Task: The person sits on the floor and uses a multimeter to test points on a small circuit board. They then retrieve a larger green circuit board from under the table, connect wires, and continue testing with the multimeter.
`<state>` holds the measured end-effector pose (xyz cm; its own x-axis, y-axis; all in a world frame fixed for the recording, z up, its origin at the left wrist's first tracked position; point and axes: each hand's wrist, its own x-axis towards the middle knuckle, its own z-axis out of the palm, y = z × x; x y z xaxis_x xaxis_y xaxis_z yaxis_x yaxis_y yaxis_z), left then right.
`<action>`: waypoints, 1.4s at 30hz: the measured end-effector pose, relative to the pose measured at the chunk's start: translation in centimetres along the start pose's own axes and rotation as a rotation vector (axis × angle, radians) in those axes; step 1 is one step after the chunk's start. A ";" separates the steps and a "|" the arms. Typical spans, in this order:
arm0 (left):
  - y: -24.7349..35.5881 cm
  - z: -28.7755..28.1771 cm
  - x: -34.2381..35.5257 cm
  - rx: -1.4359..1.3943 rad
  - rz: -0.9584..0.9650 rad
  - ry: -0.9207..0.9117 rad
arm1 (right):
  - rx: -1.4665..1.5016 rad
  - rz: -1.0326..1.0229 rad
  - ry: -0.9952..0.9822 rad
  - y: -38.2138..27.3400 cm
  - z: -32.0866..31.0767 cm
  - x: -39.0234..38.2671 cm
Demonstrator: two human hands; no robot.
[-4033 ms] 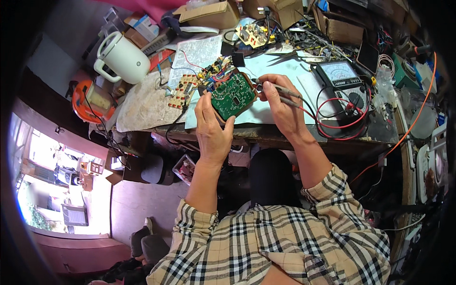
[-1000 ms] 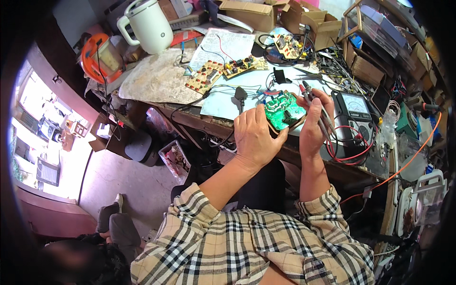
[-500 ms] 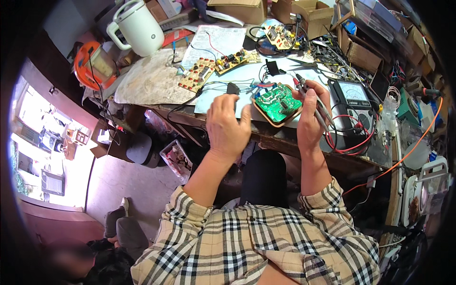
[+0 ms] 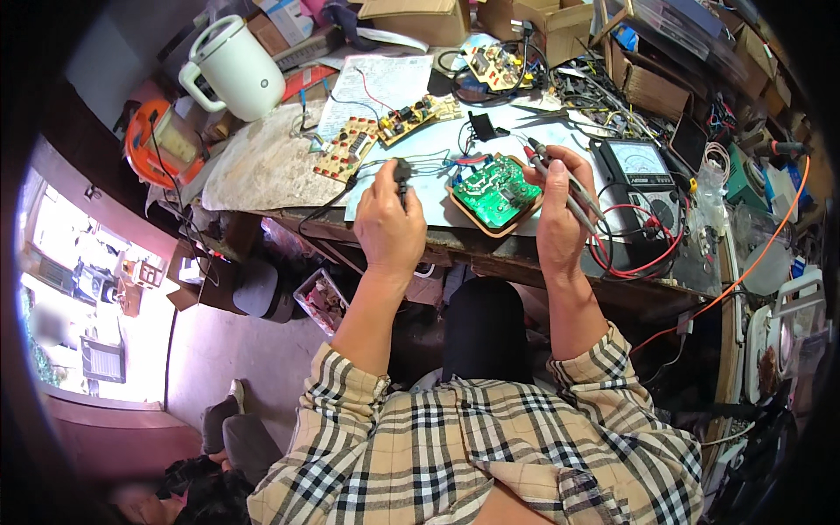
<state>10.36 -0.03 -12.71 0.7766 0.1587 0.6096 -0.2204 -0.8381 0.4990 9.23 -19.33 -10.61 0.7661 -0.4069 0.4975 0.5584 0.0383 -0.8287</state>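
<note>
two probes (image 4: 584, 196) gripped in right hand (image 4: 562, 214), black plug (image 4: 402, 168) pinched in left hand (image 4: 389, 226), green circuit board (image 4: 497, 194) lying between them.

The left hand (image 4: 388, 229) hides part of the black power plug (image 4: 402, 168) between its fingers. The right hand (image 4: 567, 210) covers the middle of the test probes (image 4: 588, 198), so their full length is not seen. On the analog multimeter (image 4: 637, 159), the needle's reading is too small to tell, as is the print on the paper sheet (image 4: 376, 80). The upper edge cuts the cardboard box (image 4: 416, 21); the lower edge cuts the checked shirt (image 4: 472, 446).
</note>
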 end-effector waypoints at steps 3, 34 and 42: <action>0.1 -0.4 0.2 -0.155 -0.079 0.075 | -0.002 -0.001 0.009 -0.1 -0.1 0.0; 3.4 4.9 9.6 -0.212 0.360 -0.247 | 0.069 0.068 0.093 -0.3 0.0 0.3; 3.4 6.1 9.1 -0.226 0.251 -0.314 | 0.055 0.087 0.102 -0.1 -0.1 0.4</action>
<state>20.27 -4.64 -9.25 0.8160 -0.2300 0.5303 -0.5211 -0.6897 0.5027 9.43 -19.59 -10.32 0.7776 -0.4905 0.3932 0.5100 0.1265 -0.8508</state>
